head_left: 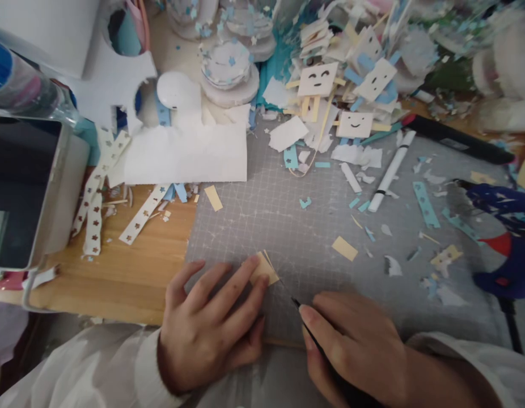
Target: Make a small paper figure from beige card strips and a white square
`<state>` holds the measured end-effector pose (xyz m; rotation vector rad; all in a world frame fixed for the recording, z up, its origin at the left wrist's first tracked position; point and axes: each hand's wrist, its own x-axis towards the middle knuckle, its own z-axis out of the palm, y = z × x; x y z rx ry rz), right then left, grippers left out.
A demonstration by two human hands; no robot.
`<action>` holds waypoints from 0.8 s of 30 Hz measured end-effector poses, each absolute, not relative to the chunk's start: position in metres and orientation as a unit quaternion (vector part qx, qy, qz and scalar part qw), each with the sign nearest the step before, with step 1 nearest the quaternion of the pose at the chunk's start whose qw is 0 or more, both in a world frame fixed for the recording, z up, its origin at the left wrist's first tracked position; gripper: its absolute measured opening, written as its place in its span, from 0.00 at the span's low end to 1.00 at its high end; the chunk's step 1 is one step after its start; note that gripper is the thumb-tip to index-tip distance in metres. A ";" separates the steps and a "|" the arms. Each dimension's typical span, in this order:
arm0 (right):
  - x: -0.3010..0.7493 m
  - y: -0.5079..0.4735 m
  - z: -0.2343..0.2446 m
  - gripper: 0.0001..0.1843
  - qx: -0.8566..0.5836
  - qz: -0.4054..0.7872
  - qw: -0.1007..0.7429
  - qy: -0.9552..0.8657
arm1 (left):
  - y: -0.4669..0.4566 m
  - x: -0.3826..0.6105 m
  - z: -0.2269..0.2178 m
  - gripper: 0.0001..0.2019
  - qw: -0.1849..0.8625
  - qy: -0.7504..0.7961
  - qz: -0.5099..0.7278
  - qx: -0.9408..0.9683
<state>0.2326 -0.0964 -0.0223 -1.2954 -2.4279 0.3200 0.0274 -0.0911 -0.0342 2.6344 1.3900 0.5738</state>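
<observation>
My left hand (pixel 214 320) lies spread, its fingertips pressing a small pale-yellow piece of paper (pixel 263 267) flat on the grey cutting mat (pixel 254 221). A thin sliver stands slightly apart along that piece's upper right edge. In my right hand (pixel 356 345) is a black craft knife (pixel 316 337), gripped like a pen. Its thin blade points up and left, with the tip at the right corner of the yellow paper. Two more yellow rectangles lie on the mat, one (pixel 344 248) to the right and another (pixel 213 198) toward the upper left.
Small paper figures with drawn faces (pixel 317 79) stand at the back. A white pen (pixel 392 170) and a black-and-red pen (pixel 458 139) lie at right, among paper scraps. White paper (pixel 190 153), punched strips (pixel 145 215) and a phone (pixel 22 192) are at left.
</observation>
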 end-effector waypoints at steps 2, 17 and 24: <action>0.234 -0.098 -0.022 0.19 -0.453 0.113 0.176 -0.866 | -0.091 0.027 -0.035 0.17 0.055 0.457 0.188 0.868; 0.240 -0.117 -0.031 0.14 -0.478 0.142 0.147 -0.854 | -0.093 0.027 -0.032 0.17 0.053 0.452 0.178 0.873; 0.253 -0.134 -0.028 0.08 -0.508 0.099 0.329 -0.790 | -0.093 0.021 -0.036 0.19 0.077 0.402 0.197 0.891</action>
